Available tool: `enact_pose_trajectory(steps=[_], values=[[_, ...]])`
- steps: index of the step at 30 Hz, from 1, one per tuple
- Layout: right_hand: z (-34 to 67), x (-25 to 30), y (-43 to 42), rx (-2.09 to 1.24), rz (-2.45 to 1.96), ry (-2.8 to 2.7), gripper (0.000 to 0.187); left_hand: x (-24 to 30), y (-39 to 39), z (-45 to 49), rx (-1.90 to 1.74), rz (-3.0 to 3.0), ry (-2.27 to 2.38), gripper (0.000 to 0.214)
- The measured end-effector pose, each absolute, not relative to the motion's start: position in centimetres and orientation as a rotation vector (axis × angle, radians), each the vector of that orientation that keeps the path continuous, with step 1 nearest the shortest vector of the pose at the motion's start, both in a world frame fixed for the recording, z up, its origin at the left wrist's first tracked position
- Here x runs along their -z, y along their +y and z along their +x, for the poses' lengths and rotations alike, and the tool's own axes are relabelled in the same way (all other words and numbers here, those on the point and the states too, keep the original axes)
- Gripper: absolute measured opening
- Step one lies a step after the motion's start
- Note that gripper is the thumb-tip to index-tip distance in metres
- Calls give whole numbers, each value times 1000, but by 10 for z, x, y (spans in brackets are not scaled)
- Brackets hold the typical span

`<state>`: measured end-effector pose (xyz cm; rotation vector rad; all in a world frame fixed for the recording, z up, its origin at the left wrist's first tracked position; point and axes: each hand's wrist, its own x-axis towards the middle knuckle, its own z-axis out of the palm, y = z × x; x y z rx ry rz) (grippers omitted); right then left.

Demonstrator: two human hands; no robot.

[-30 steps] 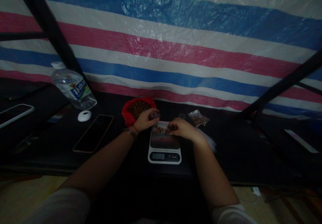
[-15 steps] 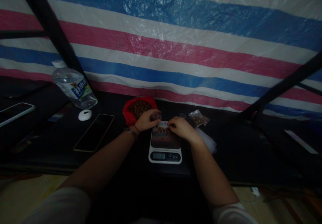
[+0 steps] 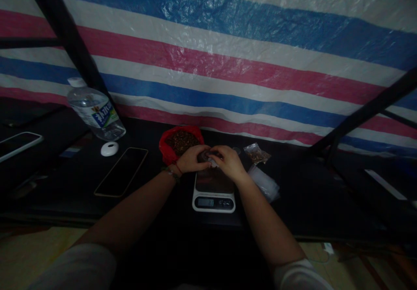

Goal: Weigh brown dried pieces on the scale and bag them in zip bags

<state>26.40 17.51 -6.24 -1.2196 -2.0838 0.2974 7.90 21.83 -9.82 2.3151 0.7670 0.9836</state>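
Note:
My left hand [image 3: 192,159] is curled round a small clear round container, largely covered by the fingers, above the far end of a white kitchen scale [image 3: 215,204]. My right hand [image 3: 229,163] meets it there, its thumb and fingers pinched together at the container; whatever they hold is hidden. Both hands cover the far part of the scale's dark plate, and its small display is lit. Just behind my left hand sits a red bag [image 3: 167,151], its mouth spread around brown seed-like pieces [image 3: 183,142].
Right of my hands lie a small zip bag of brown pieces [image 3: 257,153], a stack of clear plastic bags [image 3: 264,183] and a clear round lid [image 3: 236,150]. On the left are a phone [image 3: 122,173], a white round case [image 3: 110,149] and a plastic bottle [image 3: 97,112].
My right hand has moved left and forward from the scale's plate to the container in my left hand. The loose brown pieces seen on the plate before are now out of sight behind my hands.

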Motion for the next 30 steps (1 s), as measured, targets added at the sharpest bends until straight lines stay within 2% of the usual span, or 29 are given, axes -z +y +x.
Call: enact_pose_trajectory(steps=[5, 10, 14, 23, 30], values=[[283, 71, 187, -270, -1369, -2127, 10, 102, 223, 77, -1038, 2224, 858, 41], [283, 89, 194, -275, -1532, -2248, 18, 103, 224, 76, -1085, 2208, 874, 38], [278, 94, 201, -295, -1560, -2227, 14, 104, 224, 76, -1094, 2197, 847, 38], [270, 80, 193, -236, -1279, -1836, 9, 103, 224, 77, -1037, 2253, 835, 41], [258, 75, 185, -212, -1156, -2036, 12, 102, 222, 79, -1025, 2312, 755, 42]])
